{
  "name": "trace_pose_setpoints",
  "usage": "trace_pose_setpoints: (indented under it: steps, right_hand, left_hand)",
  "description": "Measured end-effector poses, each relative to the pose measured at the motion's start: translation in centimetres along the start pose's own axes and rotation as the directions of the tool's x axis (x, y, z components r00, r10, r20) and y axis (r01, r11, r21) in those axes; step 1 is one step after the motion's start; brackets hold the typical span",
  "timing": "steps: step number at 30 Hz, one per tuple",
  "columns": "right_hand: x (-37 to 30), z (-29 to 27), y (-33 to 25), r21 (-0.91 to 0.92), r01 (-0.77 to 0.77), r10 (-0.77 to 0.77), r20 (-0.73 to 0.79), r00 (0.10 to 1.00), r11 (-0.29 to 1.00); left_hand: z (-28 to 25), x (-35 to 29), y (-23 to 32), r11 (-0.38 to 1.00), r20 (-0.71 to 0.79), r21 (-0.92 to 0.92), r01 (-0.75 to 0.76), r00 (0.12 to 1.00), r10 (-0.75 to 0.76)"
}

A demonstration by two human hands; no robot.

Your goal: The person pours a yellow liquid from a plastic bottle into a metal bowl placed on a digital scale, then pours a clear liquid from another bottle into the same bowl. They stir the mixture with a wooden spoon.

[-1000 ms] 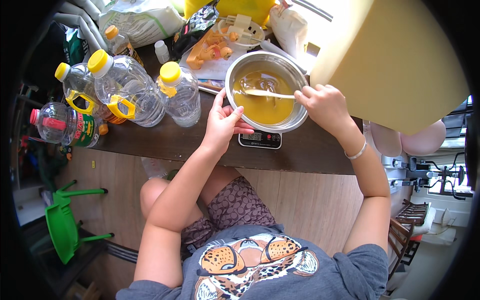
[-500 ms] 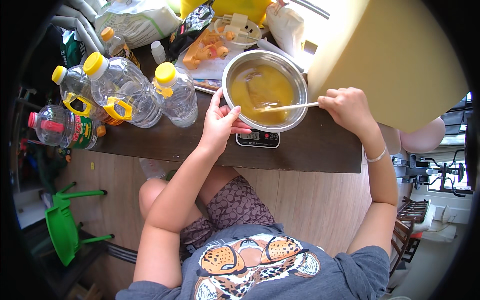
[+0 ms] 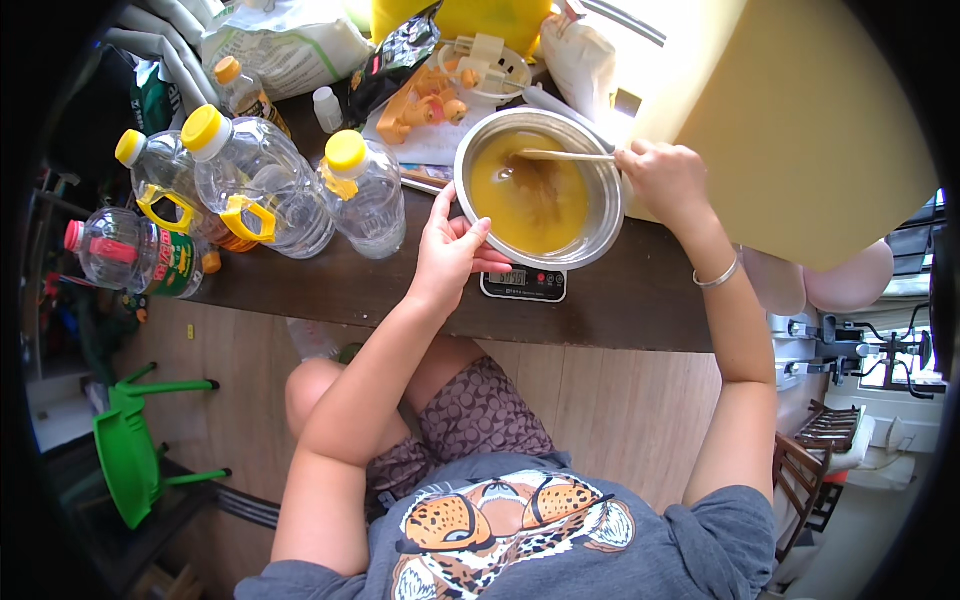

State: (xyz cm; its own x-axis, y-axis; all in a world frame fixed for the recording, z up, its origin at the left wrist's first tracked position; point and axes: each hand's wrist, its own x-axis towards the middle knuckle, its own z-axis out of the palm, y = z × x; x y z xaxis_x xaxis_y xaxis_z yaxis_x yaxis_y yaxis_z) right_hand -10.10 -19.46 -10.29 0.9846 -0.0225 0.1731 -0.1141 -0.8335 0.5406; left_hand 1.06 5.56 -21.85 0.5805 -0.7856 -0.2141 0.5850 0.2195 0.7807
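A round steel bowl [image 3: 606,205] holds a yellow-amber liquid [image 3: 520,215] with a browner swirl in its middle. The bowl sits over a small black digital scale [image 3: 524,285], whose front edge and display show below it. My left hand [image 3: 455,250] grips the bowl's near-left rim, thumb on the rim and fingers against the outer wall. Closed round a pale, thin stick-like utensil [image 3: 575,156], my right hand [image 3: 664,182] is at the bowl's right side. The utensil's far end dips into the liquid, so its shape there is hidden.
Large clear bottles with yellow caps [image 3: 265,185] stand left on the dark table [image 3: 640,300], beside a red-capped bottle [image 3: 125,250]. An orange plastic piece [image 3: 420,105], a white basket [image 3: 510,65] and bags crowd the back. A big cream panel [image 3: 800,130] rises at right.
My right hand has moved up and left, bringing the utensil from the bowl's near part to its far part. The liquid's swirl has changed shape. My left hand still holds the rim.
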Motion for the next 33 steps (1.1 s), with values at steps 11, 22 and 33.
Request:
trace_pose_setpoints:
  steps: [11,22,33]
  right_hand:
    - [-3.7,-3.7,-4.6,-0.011,0.162,-0.162,-0.024,0.986,0.987]
    - [-4.4,-6.4,-0.9,0.280,0.088,-0.134,0.151,0.979,0.956]
    - [-2.7,-3.2,0.4,0.044,-0.008,0.003,0.097,0.995,0.999]
  left_hand:
    - [-0.3,0.1,-0.3,1.000,-0.011,0.007,-0.007,1.000,0.007]
    - [-0.3,0.1,-0.1,1.000,-0.018,0.010,-0.006,1.000,0.006]
    - [-0.4,0.1,-0.2,1.000,0.002,-0.003,-0.008,1.000,0.008]
